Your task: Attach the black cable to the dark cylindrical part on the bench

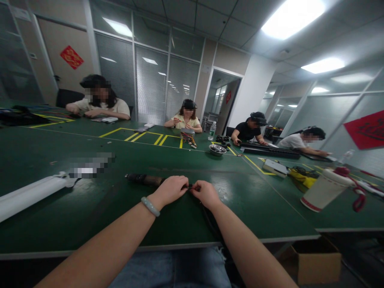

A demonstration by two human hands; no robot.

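Observation:
A dark cylindrical tool [147, 179] lies on the green table, its narrow tip pointing left. At its right end my left hand [172, 189], with a pale bangle on the wrist, has its fingers pinched round a small dark piece. My right hand [206, 193] is closed on the same dark piece just to the right, the fingertips of both hands nearly meeting. From under my right hand a black cable [211, 220] runs down to the table's front edge. The fingers hide most of the small piece between them.
A white tube [36, 195] lies at the left of the green table [120, 228]. Farther back are a metal bowl [217, 150], a bottle [212, 131] and wired parts [188, 137]. A large cup [325, 190] stands at the right. Several people sit across the table.

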